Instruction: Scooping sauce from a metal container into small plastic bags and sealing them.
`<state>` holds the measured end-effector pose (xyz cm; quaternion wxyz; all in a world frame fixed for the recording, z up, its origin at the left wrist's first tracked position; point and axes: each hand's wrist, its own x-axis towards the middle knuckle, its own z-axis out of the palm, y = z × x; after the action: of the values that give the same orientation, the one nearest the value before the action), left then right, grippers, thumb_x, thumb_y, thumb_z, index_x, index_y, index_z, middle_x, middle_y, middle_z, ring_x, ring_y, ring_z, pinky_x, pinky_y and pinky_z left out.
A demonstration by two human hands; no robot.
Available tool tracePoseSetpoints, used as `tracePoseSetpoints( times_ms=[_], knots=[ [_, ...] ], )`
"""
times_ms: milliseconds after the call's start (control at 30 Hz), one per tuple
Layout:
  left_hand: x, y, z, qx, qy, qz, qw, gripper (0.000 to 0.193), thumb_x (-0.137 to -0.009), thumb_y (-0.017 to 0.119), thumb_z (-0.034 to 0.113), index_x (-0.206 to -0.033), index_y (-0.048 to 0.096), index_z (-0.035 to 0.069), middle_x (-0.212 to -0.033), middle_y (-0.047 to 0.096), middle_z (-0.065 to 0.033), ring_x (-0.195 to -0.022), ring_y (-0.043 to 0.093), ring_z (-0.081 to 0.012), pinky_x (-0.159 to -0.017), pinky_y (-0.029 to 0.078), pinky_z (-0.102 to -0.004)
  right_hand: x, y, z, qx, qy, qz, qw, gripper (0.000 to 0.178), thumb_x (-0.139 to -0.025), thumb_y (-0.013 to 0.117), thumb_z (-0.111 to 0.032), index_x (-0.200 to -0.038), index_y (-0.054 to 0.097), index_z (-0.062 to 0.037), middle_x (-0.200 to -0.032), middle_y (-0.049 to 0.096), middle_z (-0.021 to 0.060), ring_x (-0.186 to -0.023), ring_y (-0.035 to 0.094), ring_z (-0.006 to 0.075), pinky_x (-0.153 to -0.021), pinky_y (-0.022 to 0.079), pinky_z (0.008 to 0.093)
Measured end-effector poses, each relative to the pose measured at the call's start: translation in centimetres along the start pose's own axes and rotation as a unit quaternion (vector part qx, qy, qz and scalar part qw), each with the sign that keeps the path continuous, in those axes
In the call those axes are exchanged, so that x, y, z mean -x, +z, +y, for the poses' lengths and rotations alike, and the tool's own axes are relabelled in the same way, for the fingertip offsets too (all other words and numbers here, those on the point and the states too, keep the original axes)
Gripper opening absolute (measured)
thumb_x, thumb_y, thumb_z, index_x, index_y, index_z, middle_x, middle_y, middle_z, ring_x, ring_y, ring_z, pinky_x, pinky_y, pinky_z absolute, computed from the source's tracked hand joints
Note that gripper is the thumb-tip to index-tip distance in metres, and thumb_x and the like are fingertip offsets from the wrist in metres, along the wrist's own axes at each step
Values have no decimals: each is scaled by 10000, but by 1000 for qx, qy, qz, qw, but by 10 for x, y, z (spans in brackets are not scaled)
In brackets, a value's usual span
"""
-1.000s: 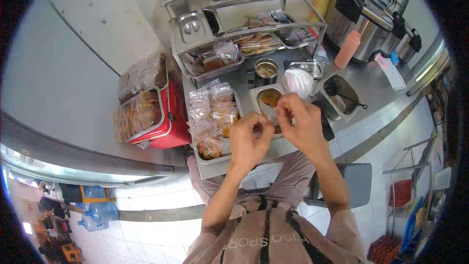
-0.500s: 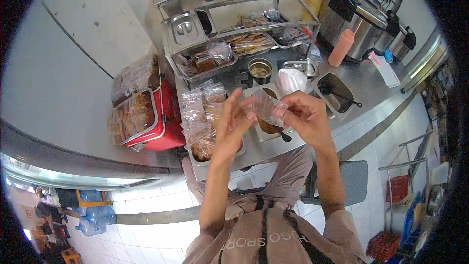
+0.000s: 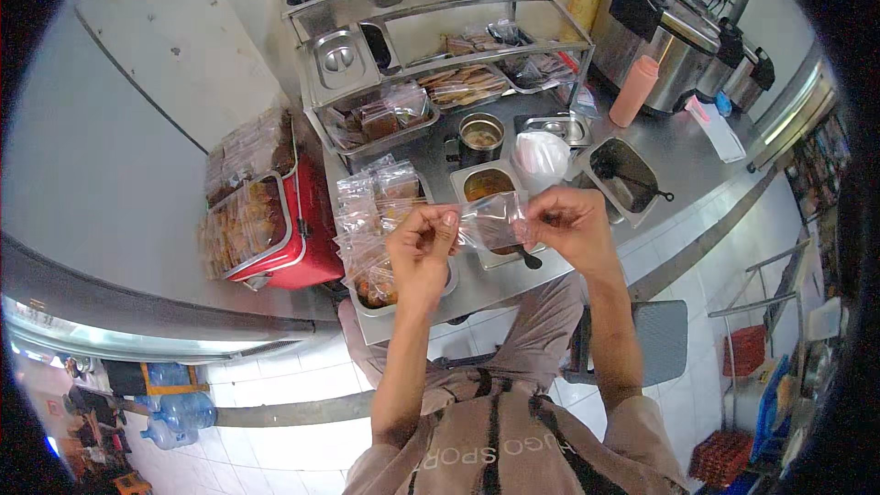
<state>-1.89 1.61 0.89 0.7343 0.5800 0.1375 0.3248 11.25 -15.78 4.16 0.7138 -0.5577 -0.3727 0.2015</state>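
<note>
A clear plastic bag [image 3: 493, 220] is stretched between my two hands, and it looks flat. My left hand [image 3: 423, 240] pinches one edge of it between thumb and fingers. The opposite edge is pinched by my right hand [image 3: 566, 222]. Below the bag stands a steel pan of brown sauce [image 3: 486, 185], partly hidden by it, with a black ladle handle [image 3: 530, 259] sticking out at the near side. Left of my left hand, a steel tray [image 3: 378, 310] bears several filled clear bags [image 3: 367, 211].
A red cooler box [image 3: 316, 238] packed with bagged food stands at the left. Behind are a steel mug [image 3: 481, 135], a bundle of white bags [image 3: 543, 158] and a tiered rack [image 3: 431, 64]. At the right are a dark-lined pan [image 3: 625, 176], a pink bottle [image 3: 634, 92] and large cookers [image 3: 660, 46].
My left hand has closed on the free edge of the clear bag, its fingers having been spread before. The bag is now pulled straight between both hands.
</note>
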Motion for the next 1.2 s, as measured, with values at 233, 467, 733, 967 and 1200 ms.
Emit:
tracePoseSetpoints(
  times_ms=[233,467,733,967,1200],
  knots=[
    [2,2,15,-154,56,17,986,247,-928,724,126,-1143,672,17,-941,686,-52,-840,642,-112,-698,490,-241,0,-3,-15,84,79,-38,993,245,-815,759,61,-1058,752,25,-853,743,74,-760,674,107,-677,557,266],
    [12,15,68,-450,248,-196,836,760,-684,838,176,-1375,543,59,-1304,588,-133,-1274,501,-307,-1117,312,-489,2,4,-39,283,78,-93,952,368,-685,841,-51,-1046,770,-40,-844,752,130,-732,709,148,-696,545,297],
    [14,17,42,-482,259,-227,806,670,-654,846,243,-1253,615,51,-1248,612,-110,-1228,535,-302,-1103,324,-527,2,13,-43,360,32,-141,922,275,-670,798,-99,-927,748,-13,-799,701,188,-727,697,349,-694,542,381],
    [17,18,33,-471,275,-190,817,595,-657,826,243,-1185,646,38,-1145,640,-108,-1142,572,-293,-1061,358,-515,2,11,-36,403,4,-155,902,191,-723,749,-134,-862,742,-3,-798,695,198,-741,686,374,-697,542,409],
    [19,11,25,-453,276,-181,828,600,-623,840,212,-1172,663,46,-1148,652,-125,-1122,585,-314,-1028,385,-461,5,11,-47,400,-6,-126,908,180,-758,749,-145,-873,742,-7,-818,712,184,-731,693,366,-689,543,412]
  ],
)
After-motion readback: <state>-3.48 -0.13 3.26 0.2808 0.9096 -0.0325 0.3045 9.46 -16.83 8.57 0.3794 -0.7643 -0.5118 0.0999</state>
